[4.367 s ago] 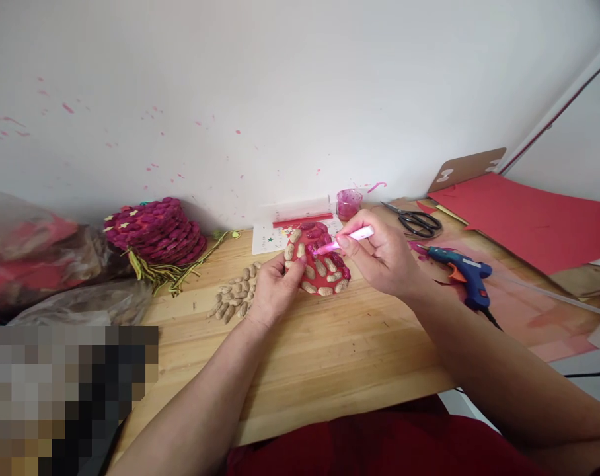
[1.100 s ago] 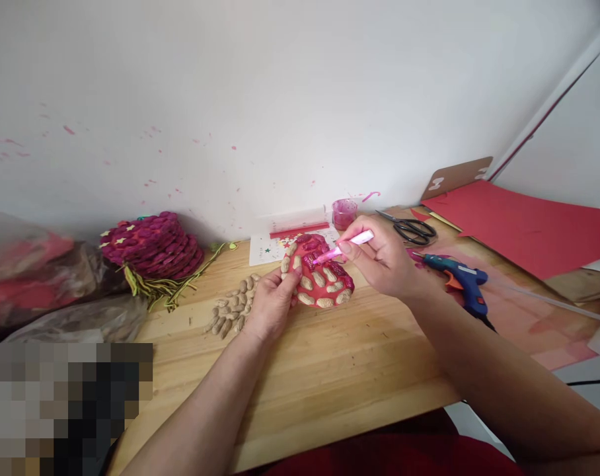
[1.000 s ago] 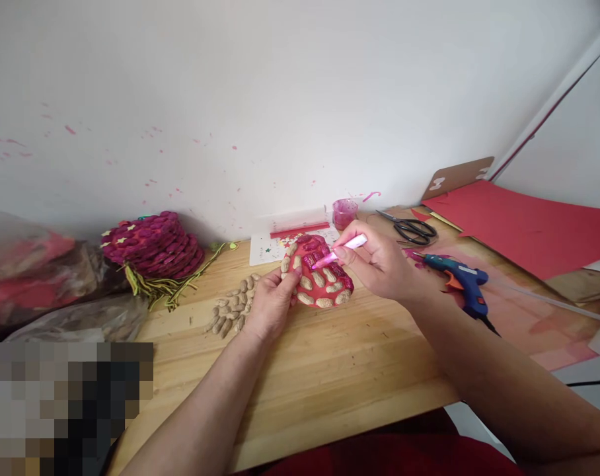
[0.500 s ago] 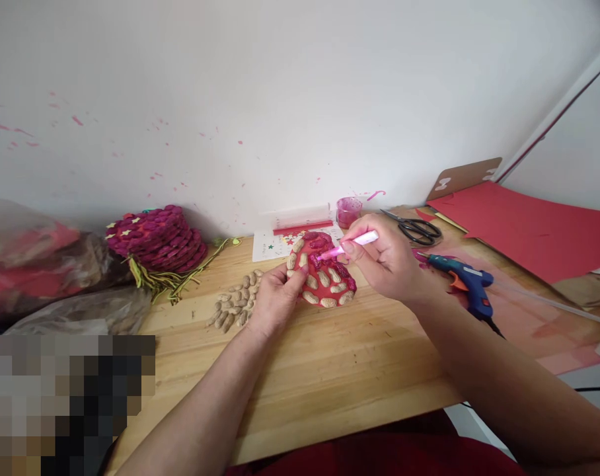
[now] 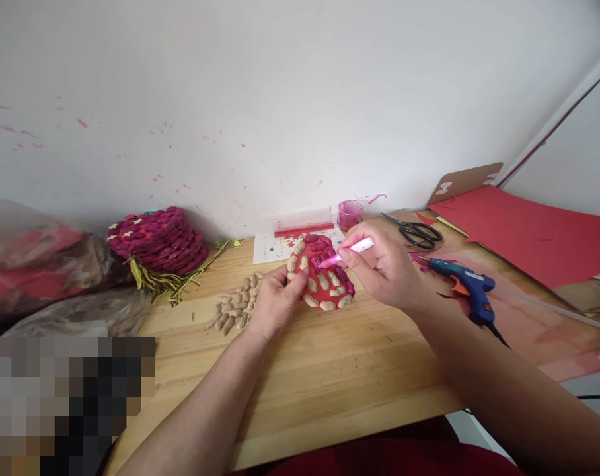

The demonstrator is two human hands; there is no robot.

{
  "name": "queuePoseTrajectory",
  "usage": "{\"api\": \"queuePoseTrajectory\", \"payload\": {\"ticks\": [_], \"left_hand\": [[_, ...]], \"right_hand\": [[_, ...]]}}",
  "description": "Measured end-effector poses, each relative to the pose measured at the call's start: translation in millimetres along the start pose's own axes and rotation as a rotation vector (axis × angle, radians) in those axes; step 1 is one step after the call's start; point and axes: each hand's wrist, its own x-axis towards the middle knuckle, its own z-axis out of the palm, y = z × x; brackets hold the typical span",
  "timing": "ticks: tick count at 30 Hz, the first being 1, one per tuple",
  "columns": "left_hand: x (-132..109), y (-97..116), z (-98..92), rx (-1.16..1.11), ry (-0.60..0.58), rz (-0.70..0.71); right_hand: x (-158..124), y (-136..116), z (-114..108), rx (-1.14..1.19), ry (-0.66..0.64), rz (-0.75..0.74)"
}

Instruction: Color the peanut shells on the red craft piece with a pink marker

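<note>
My left hand (image 5: 279, 299) grips the left edge of a round red disc (image 5: 316, 249) with peanuts fixed on it. Peanuts along its top and right side are coated magenta; those at the left and bottom are bare tan. In my right hand (image 5: 383, 268) is a white-handled paintbrush (image 5: 357, 247), pinched between thumb and fingers. Its pink-stained tip touches the magenta peanuts near the disc's middle. Loose peanuts (image 5: 233, 305) lie on the wooden table (image 5: 330, 370) left of my left hand. Behind my right hand stands a clear cup (image 5: 350, 214) stained with magenta paint.
At the left are a stack of magenta peanut discs (image 5: 156, 239) with yellow cords and plastic bags (image 5: 32, 258). A sheet with stars (image 5: 267, 248) lies near the wall. Scissors (image 5: 419, 235), a blue glue gun (image 5: 471, 284) and red card (image 5: 538, 228) are at the right.
My right hand and the brush have shifted slightly down and left across the disc. My left hand keeps its hold on the disc. The view has tilted a little.
</note>
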Motion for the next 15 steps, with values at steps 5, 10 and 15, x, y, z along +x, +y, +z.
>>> {"api": "queuePoseTrajectory", "payload": {"ticks": [5,10,15], "left_hand": [[-3.0,3.3,1.7,0.034,0.008,0.02],[-4.3,8.2,3.3,0.077,0.018,0.039],[-3.6,7.3,3.0,0.07,0.021,0.041]], "right_hand": [[-0.9,-1.6,-0.2,0.002,0.011,0.019],[-1.6,-6.0,1.8,-0.036,-0.013,-0.007],[-1.3,-7.1,1.1,-0.014,0.019,-0.037]]}}
